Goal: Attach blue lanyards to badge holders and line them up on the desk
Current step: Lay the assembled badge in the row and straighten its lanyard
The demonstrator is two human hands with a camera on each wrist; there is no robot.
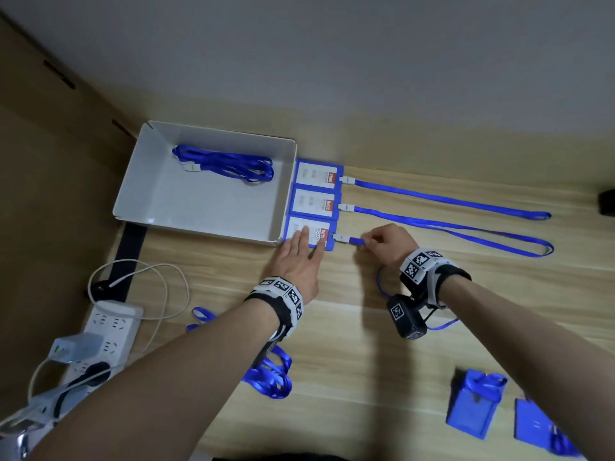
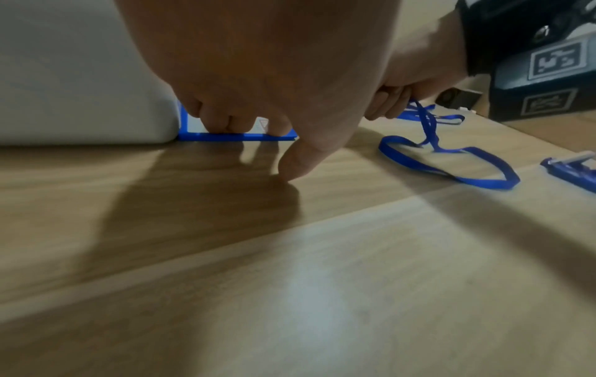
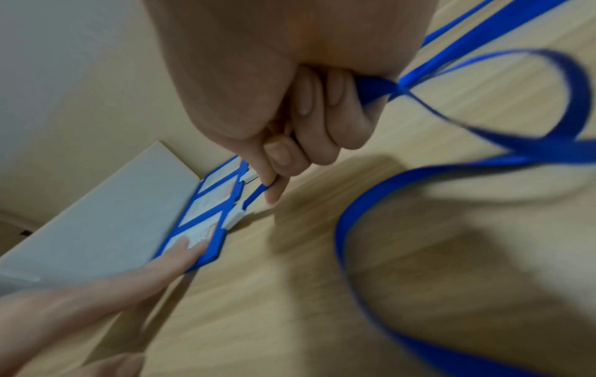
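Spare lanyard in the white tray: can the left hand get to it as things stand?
Probably yes. The white tray is open-topped and the spare lanyard lies uncovered in it. But the left hand now presses flat on the third badge holder, so it must let go first.

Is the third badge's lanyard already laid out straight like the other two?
No: the right hand pinches the third lanyard near its clip, and the rest lies looped on the desk.

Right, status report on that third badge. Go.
Left hand flat, pressing third badge holder. Right hand pinching its lanyard near the clip. Strap slack behind the wrist.
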